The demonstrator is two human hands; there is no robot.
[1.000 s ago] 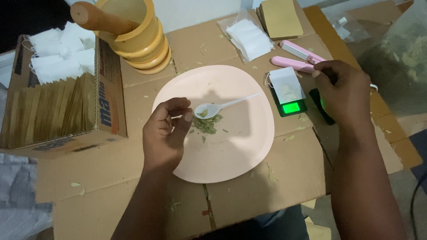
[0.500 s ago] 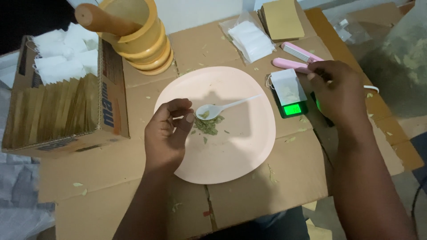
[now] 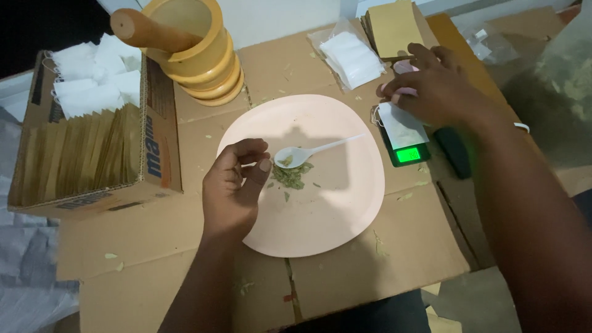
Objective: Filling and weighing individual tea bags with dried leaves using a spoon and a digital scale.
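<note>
My left hand [image 3: 237,185] rests over the left side of a round pink plate [image 3: 336,228], fingers curled in and the thumb tip close to the bowl of a white plastic spoon [image 3: 314,150]. A small heap of dried green leaves [image 3: 290,176] lies by the spoon. My right hand [image 3: 435,86] reaches across the far right, fingers spread over a pink tool [image 3: 402,92]. Just below it a white tea bag [image 3: 401,123] lies on a small scale with a lit green display [image 3: 410,154].
A yellow wooden mortar and pestle [image 3: 197,55] stands behind the plate. A cardboard box [image 3: 154,154] of brown envelopes and white tea bags sits at the left. A clear packet of white bags [image 3: 351,55], stacked brown envelopes [image 3: 391,28], a black object [image 3: 453,151] and a big bag of leaves [image 3: 555,80] are on the right.
My right hand has moved from the black object beside the scale up and leftward onto the pink tool. My left hand has stayed by the spoon.
</note>
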